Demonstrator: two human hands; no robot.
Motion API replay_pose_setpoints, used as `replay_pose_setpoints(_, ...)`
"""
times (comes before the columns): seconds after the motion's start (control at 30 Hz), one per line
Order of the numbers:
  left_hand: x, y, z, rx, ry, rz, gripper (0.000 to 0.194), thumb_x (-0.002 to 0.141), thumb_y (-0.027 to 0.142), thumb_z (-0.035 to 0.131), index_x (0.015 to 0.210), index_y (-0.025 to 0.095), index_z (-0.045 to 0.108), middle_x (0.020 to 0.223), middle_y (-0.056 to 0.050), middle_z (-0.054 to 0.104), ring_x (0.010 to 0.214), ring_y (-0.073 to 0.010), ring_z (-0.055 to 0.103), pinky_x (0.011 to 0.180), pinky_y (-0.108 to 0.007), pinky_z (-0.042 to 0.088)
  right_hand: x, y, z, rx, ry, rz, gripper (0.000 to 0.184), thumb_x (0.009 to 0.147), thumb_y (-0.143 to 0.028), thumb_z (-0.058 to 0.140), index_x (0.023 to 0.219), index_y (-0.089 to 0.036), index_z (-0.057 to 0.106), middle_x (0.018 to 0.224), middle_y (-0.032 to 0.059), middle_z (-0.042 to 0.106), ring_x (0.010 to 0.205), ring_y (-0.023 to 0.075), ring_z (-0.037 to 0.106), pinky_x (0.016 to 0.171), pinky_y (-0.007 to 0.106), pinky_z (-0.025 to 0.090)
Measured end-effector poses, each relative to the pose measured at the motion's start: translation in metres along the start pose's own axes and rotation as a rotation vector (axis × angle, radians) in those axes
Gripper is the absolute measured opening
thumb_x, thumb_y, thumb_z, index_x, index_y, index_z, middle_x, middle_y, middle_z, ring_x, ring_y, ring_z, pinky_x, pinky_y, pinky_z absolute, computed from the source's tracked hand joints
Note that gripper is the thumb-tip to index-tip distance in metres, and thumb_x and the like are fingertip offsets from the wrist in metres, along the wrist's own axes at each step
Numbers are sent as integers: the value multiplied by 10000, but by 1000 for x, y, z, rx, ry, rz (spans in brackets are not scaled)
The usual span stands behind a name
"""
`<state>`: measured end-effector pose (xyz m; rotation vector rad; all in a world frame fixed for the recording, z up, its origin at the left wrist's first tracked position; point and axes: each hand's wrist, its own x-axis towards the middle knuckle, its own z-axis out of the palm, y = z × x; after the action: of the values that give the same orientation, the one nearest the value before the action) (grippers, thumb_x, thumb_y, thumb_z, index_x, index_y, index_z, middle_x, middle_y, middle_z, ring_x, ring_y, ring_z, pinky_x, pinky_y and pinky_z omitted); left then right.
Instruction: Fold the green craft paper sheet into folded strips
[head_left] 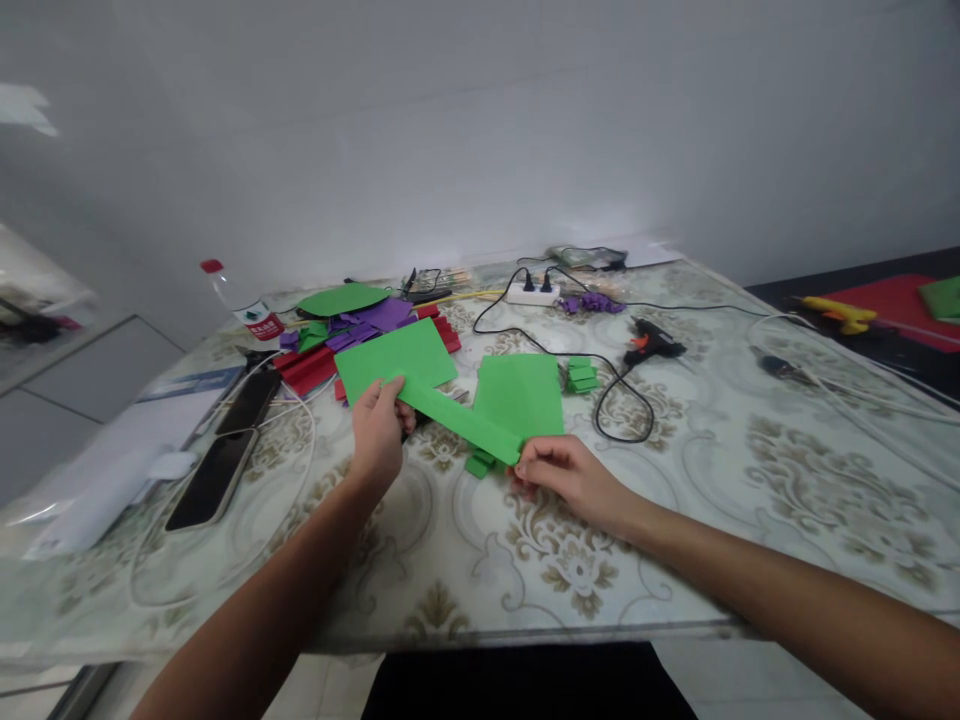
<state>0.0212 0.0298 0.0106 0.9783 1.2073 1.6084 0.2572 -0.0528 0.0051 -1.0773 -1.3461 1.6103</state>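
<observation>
Between my two hands stretches a long green paper strip, slanting down to the right above the table. My left hand pinches its upper left end, against the lower edge of a green paper sheet; whether strip and sheet are joined there I cannot tell. Thumb and fingers of my right hand close on the strip's lower right end. Behind the strip lies a second green sheet. Small cut green pieces sit under the strip, and a little green stack is beside the second sheet.
A glue gun lies right of centre, its black cord looping nearby. At the back are a power strip and purple pieces. Red and purple paper, a bottle and a phone occupy the left.
</observation>
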Motion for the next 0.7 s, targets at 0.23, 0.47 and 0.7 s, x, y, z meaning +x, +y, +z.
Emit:
replay_pose_setpoints(0.23, -13, -11, 5, 77, -181, -18, 347, 774, 397, 721, 658, 209, 452, 420, 90, 463, 334, -81, 424, 345, -192, 330, 4, 7, -2, -37, 115, -147, 540, 739, -513, 794, 620, -219, 358, 563, -68, 432, 549, 104, 437, 533, 245, 333)
replay_pose_setpoints(0.47, -47, -9, 17, 165, -443, -57, 387, 806, 514, 717, 746, 187, 520, 434, 55, 551, 338, -108, 495, 358, -201, 385, 6, 15, 2, -34, -14, 53, 571, 681, -547, 838, 1024, -198, 542, 545, -112, 463, 462, 77, 321, 438, 222, 223)
replay_pose_setpoints(0.7, -54, -2, 17, 143, -507, -82, 358, 776, 456, 761, 742, 156, 569, 497, 30, 595, 391, -101, 536, 407, -200, 435, 5, 11, 1, -51, -137, 55, 533, 718, -612, 791, 628, -186, 484, 506, -87, 390, 464, 59, 295, 454, 226, 193)
